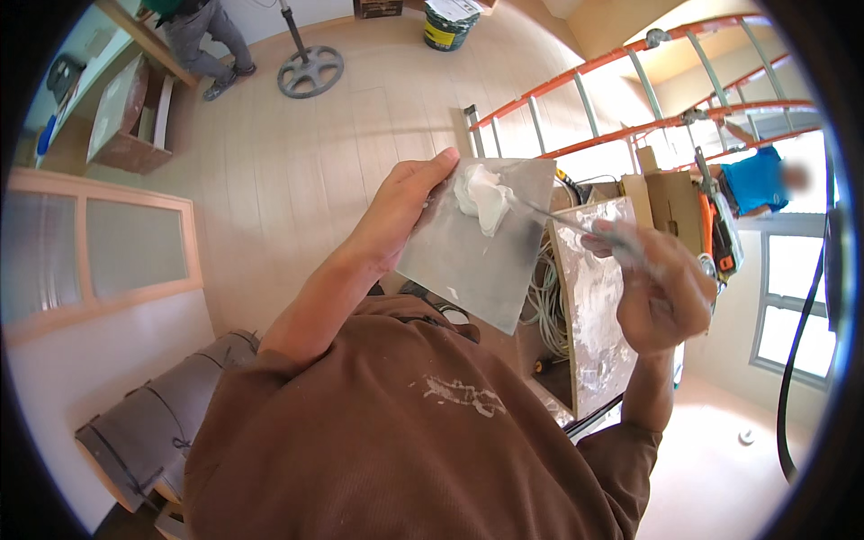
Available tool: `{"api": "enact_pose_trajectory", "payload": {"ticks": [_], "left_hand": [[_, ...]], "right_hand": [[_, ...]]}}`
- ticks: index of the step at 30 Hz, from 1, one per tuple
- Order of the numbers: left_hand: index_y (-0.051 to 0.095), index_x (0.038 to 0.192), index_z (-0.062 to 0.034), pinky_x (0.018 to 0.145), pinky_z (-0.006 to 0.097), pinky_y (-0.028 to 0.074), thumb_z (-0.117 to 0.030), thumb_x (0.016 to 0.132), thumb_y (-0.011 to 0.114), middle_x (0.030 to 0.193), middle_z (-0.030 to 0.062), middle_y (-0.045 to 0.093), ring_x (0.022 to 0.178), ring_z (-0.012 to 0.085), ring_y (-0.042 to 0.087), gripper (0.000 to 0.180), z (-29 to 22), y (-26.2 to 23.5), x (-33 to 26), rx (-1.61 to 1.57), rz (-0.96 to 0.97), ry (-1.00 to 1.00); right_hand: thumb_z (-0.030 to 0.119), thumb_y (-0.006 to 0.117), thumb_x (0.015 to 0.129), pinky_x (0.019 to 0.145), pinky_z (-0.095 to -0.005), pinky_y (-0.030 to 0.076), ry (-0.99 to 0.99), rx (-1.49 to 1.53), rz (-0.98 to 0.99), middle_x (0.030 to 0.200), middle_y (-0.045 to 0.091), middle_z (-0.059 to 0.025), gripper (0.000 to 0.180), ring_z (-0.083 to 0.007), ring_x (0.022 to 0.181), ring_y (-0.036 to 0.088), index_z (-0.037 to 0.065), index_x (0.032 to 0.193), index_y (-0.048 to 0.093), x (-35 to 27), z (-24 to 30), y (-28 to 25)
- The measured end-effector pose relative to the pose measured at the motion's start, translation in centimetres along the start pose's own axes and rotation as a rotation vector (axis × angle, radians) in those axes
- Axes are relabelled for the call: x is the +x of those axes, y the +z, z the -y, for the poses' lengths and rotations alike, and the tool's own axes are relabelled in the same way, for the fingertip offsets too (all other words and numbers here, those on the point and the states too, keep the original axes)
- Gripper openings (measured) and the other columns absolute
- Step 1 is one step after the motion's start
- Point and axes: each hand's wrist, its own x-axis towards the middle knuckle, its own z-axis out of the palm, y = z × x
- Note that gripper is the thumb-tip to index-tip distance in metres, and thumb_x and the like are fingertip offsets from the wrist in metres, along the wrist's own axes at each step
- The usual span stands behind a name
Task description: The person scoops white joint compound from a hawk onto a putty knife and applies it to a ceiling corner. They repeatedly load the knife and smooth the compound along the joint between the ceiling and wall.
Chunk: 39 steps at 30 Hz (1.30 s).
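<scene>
A flat grey metal plate (481,261) is held in front of my chest, with a mound of white putty (484,198) near its far edge. My left hand (416,193) grips the plate from its left side, thumb along the edge and the other fingers hidden beneath. My right hand (661,292), smeared by motion and spotted with white, is closed around a putty knife (560,219). The knife's thin blade reaches left over the plate to the putty's right side; whether it touches cannot be made out.
Right of the plate stand a putty-smeared board (598,306), coiled cable (547,301) and a cardboard box (675,207). An orange ladder (585,112) spans the upper right. Two other people appear at the upper left and far right. A bucket (447,27) stands at the back.
</scene>
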Motion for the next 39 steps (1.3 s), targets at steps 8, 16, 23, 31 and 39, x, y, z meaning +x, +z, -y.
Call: {"api": "enact_pose_trajectory", "payload": {"ticks": [8,16,23,31,39], "left_hand": [[0.066,0.084,-0.0031,0.057,0.020,0.045,-0.036,0.093,0.053,0.076,0.0001,0.064,0.063,0.0042,0.057,0.037,-0.8,-0.6,0.4,-0.176,0.053,0.002],[0.067,0.085,-0.0017,0.055,0.020,0.045,-0.037,0.093,0.054,0.073,0.0005,0.064,0.059,0.0041,0.056,0.038,-1.3,-1.3,0.2,-0.118,0.016,0.030],[0.067,0.082,-0.0029,0.050,0.018,0.042,-0.039,0.093,0.054,0.069,-0.0004,0.063,0.055,0.0025,0.055,0.040,-2.2,-2.1,0.1,-0.057,0.017,0.071],[0.066,0.082,-0.0004,0.049,0.019,0.043,-0.038,0.095,0.051,0.069,0.0007,0.063,0.055,0.0031,0.055,0.042,-2.4,-1.3,-0.6,-0.019,0.007,0.113],[0.064,0.088,0.0049,0.054,0.023,0.049,-0.034,0.097,0.048,0.076,0.0056,0.064,0.060,0.0067,0.058,0.043,-2.7,-1.1,-0.5,0.019,0.031,0.110]], "right_hand": [[0.001,0.071,0.066,0.070,-0.0375,0.059,-0.323,-0.070,0.165,0.091,0.069,-0.0137,0.019,-0.0312,0.086,0.069,0.003,0.085,0.068,-0.7,0.7,0.6],[0.002,0.070,0.063,0.069,-0.0372,0.057,-0.301,-0.126,0.170,0.089,0.070,-0.0128,0.022,-0.0319,0.086,0.069,0.004,0.085,0.068,-1.0,0.0,-1.2],[0.006,0.069,0.056,0.067,-0.0361,0.057,-0.275,-0.019,0.155,0.090,0.069,-0.0129,0.031,-0.0311,0.083,0.068,0.004,0.087,0.069,0.4,-0.3,-1.2],[0.012,0.069,0.054,0.065,-0.0347,0.058,-0.347,-0.039,0.333,0.086,0.068,-0.0114,0.027,-0.0285,0.079,0.067,0.003,0.080,0.069,2.5,0.6,-1.2],[0.006,0.068,0.053,0.064,-0.0342,0.057,-0.418,-0.028,0.488,0.080,0.066,-0.0121,0.025,-0.0267,0.075,0.067,-0.001,0.077,0.067,3.7,-0.1,-0.7]]}}
